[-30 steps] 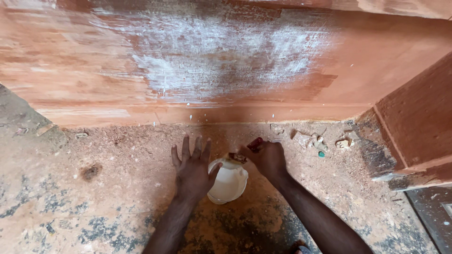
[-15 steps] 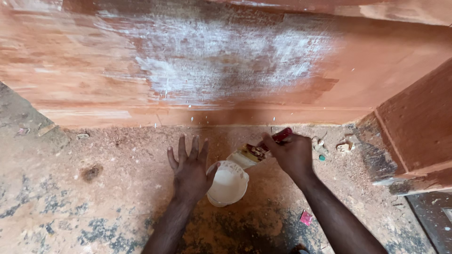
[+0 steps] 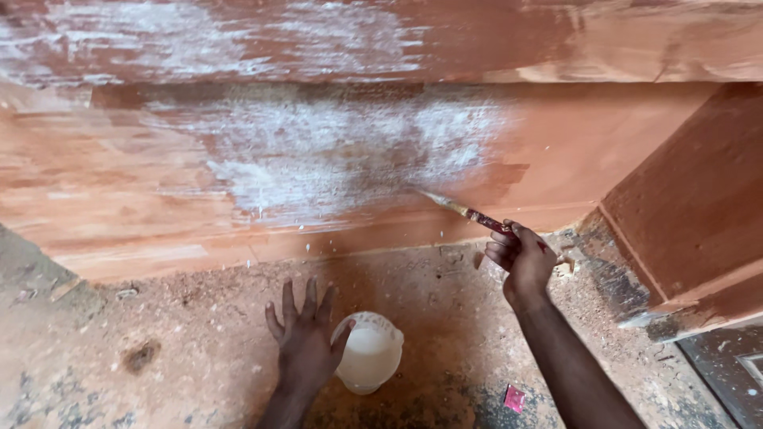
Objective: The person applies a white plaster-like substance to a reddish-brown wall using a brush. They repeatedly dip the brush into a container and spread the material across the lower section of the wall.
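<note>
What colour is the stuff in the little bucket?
White, milky liquid in the bucket beside the left hand; the head view shows it.

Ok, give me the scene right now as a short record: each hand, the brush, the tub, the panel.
left hand: flat on the sawdust floor, thumb against the tub
right hand: gripping the brush handle
brush: bristles at the panel's white patch
tub: white, open, pale liquid inside
panel: reddish wood, white smear at centre

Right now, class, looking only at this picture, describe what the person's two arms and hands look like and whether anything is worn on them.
Both forearms are bare: no sleeves, gloves, watch or rings show. The left hand and right hand are uncovered, each on a slim forearm running in from the bottom edge. No markings or paint smears can be made out on them.
</note>
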